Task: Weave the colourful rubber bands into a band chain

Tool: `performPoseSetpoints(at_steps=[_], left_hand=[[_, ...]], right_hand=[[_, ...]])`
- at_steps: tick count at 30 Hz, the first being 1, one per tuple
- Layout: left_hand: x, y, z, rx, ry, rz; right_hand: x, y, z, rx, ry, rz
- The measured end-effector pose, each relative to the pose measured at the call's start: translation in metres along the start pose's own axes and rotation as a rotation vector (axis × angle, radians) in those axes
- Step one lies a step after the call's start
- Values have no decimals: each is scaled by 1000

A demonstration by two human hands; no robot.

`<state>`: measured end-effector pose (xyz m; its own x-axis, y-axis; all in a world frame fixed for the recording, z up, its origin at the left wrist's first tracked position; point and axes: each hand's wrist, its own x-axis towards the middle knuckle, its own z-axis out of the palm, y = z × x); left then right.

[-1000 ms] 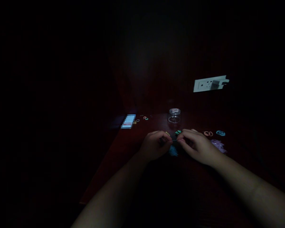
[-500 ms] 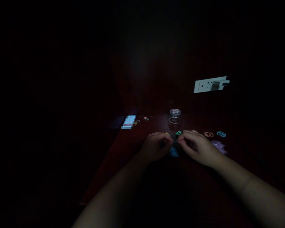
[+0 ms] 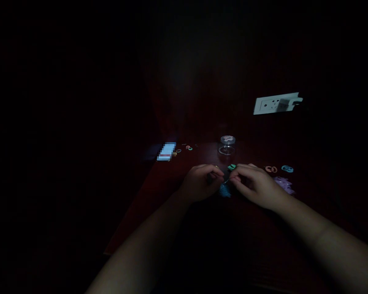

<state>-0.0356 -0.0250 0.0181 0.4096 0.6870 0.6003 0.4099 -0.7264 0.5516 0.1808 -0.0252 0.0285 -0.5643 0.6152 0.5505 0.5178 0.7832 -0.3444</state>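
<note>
My left hand (image 3: 202, 183) is closed in a pinch at the middle of the table, thumb against fingertips. Facing it, my right hand (image 3: 254, 185) pinches in the same way. A thin, light bluish band (image 3: 226, 181) spans the small gap between both sets of fingertips; its full shape is hard to make out in the dark. Right below it lies a small pile of blue bands (image 3: 225, 191). Just beyond my right fingers is a green band bundle (image 3: 232, 167). Purple bands (image 3: 283, 185) lie in a heap beside my right wrist, partly behind it.
A clear lidded jar (image 3: 227, 148) stands beyond my hands. Orange-pink rings (image 3: 271, 169) and blue rings (image 3: 287, 168) lie at the right. A lit phone (image 3: 166, 151) sits at the left edge near several small rings (image 3: 188, 148). A wall socket (image 3: 270, 105) holds a plug.
The view has tilted slightly, so table things sit a little higher. My fingertips have shifted a little and the band between them now slants; both hands keep their pinch.
</note>
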Motion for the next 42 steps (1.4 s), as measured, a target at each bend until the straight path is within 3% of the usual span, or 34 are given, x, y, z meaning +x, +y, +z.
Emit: performPoseSetpoints(at_steps=[12, 21, 35, 42], left_hand=[[1, -3, 3, 33, -93, -10], [2, -6, -1, 45, -144, 9], [1, -15, -3, 75, -239, -70], [1, -17, -14, 122, -185, -153]], right_hand=[[2, 0, 3, 6, -10, -18], [0, 5, 2, -10, -102, -19], [0, 13, 9, -42, -179, 32], [1, 14, 8, -74, -165, 50]])
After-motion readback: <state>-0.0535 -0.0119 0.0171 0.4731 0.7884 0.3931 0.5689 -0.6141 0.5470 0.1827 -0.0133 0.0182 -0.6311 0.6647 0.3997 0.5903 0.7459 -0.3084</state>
